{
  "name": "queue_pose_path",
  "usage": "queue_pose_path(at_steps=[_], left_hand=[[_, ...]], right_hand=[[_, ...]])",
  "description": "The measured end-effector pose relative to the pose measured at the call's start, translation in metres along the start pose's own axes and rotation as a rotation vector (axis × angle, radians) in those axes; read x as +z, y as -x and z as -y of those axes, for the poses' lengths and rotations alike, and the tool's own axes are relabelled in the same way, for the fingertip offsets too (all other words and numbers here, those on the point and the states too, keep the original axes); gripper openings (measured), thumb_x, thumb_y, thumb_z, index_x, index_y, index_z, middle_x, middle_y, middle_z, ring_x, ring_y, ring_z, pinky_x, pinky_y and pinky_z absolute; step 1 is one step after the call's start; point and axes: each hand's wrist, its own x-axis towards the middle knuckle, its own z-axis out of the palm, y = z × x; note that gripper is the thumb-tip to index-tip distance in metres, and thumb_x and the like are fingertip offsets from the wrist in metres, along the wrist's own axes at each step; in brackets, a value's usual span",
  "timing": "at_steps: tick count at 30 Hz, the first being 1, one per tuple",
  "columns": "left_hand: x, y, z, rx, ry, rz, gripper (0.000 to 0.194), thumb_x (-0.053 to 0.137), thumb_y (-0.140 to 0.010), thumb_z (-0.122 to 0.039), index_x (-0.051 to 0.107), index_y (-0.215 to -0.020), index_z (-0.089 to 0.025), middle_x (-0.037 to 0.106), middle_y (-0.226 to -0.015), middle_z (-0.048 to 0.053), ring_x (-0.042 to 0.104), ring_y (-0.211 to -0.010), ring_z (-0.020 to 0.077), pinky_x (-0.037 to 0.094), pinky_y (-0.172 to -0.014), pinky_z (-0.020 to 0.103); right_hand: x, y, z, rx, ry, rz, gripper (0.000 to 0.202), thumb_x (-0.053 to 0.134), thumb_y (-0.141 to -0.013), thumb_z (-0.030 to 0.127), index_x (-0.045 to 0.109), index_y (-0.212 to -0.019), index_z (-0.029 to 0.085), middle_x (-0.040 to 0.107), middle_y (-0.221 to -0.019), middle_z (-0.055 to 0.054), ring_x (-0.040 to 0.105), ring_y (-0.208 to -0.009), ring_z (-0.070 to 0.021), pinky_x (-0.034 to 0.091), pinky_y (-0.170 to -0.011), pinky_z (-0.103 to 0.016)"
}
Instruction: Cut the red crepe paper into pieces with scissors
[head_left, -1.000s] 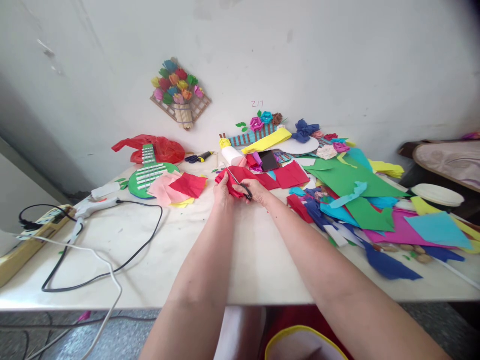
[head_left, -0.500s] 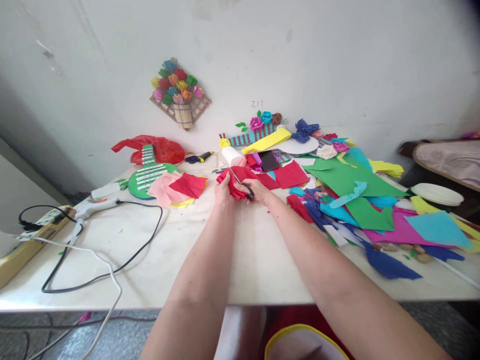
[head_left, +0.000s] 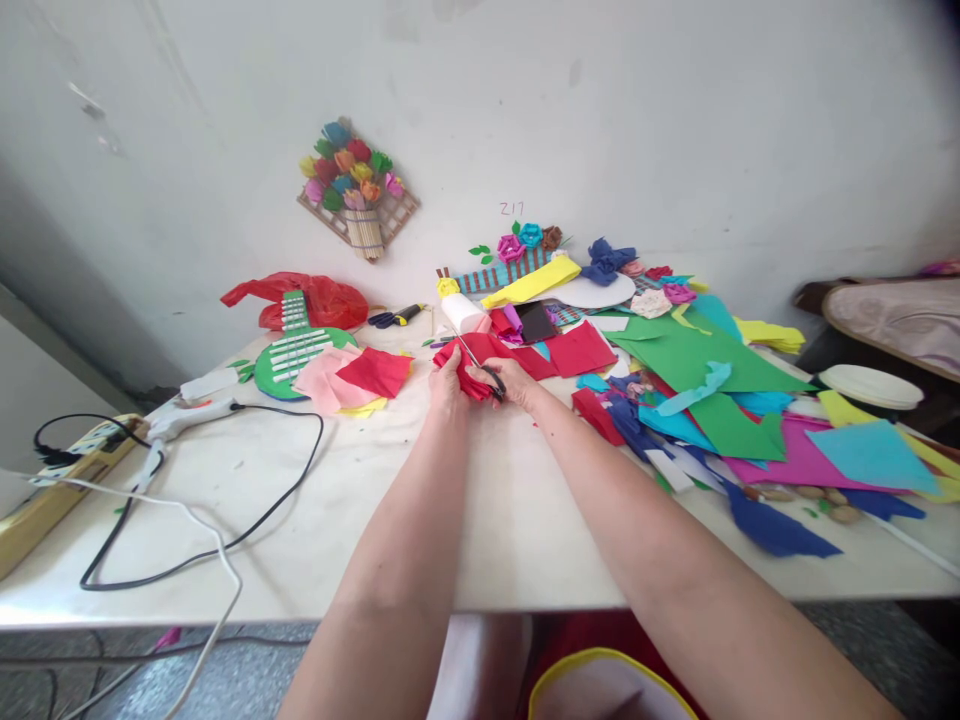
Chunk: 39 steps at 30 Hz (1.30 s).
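My left hand (head_left: 448, 383) is closed on a folded piece of red crepe paper (head_left: 468, 382) above the middle of the table. Dark-handled scissors (head_left: 493, 379) are in my right hand (head_left: 512, 380), fingers wrapped about the handles. Their blades point up and to the left across the red paper; whether they are parted I cannot tell. Just behind my hands lie a white roll (head_left: 465, 315) and red paper sheets (head_left: 576, 349). To the left, pink paper (head_left: 319, 378) and a red square (head_left: 375, 372) overlap a green guitar-shaped piece with white strips (head_left: 295, 348).
Colored paper scraps (head_left: 720, 350) heap over the table's right side. A glue gun (head_left: 191, 415) with a black cord lies left, near a power strip (head_left: 97, 465). Yellow-and-black pliers or cutters (head_left: 397, 316) lie at the back. A paper-flower basket (head_left: 361, 190) hangs on the wall.
The whole view has shifted very slightly. My hands, the scissors and the red paper stay in nearly the same place.
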Motion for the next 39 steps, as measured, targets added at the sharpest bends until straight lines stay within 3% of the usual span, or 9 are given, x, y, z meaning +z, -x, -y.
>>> queue_pose_path(at_steps=[18, 26, 39], left_hand=[[0.0027, 0.0026, -0.0046, -0.094, 0.001, -0.004, 0.007, 0.064, -0.076, -0.017, 0.059, -0.078, -0.013, 0.066, -0.071, 0.007, 0.065, -0.063, 0.018, 0.054, -0.066, 0.033], [0.0028, 0.0035, -0.0053, -0.146, 0.0, 0.033, 0.008, 0.064, -0.076, -0.02, 0.06, -0.079, -0.013, 0.067, -0.073, 0.008, 0.065, -0.064, 0.0189, 0.054, -0.067, 0.034], [0.0005, 0.001, -0.005, -0.171, -0.009, 0.107, 0.012, 0.065, -0.075, -0.018, 0.058, -0.083, -0.012, 0.067, -0.072, 0.008, 0.066, -0.061, 0.0174, 0.055, -0.066, 0.033]], right_hand=[[0.0024, 0.0021, 0.002, 0.013, -0.036, -0.017, 0.028, 0.069, -0.064, 0.036, 0.048, -0.062, 0.018, 0.049, -0.044, 0.006, 0.046, -0.033, -0.0083, 0.041, -0.029, -0.019], [-0.0013, -0.0014, -0.0035, 0.004, -0.051, -0.005, 0.026, 0.067, -0.065, 0.038, 0.051, -0.066, 0.018, 0.053, -0.047, 0.005, 0.048, -0.036, -0.01, 0.042, -0.031, -0.021], [-0.0028, -0.0008, 0.0011, -0.001, 0.043, -0.019, 0.029, 0.07, -0.062, 0.04, 0.05, -0.064, 0.019, 0.048, -0.047, 0.007, 0.046, -0.036, -0.0088, 0.04, -0.032, -0.02]])
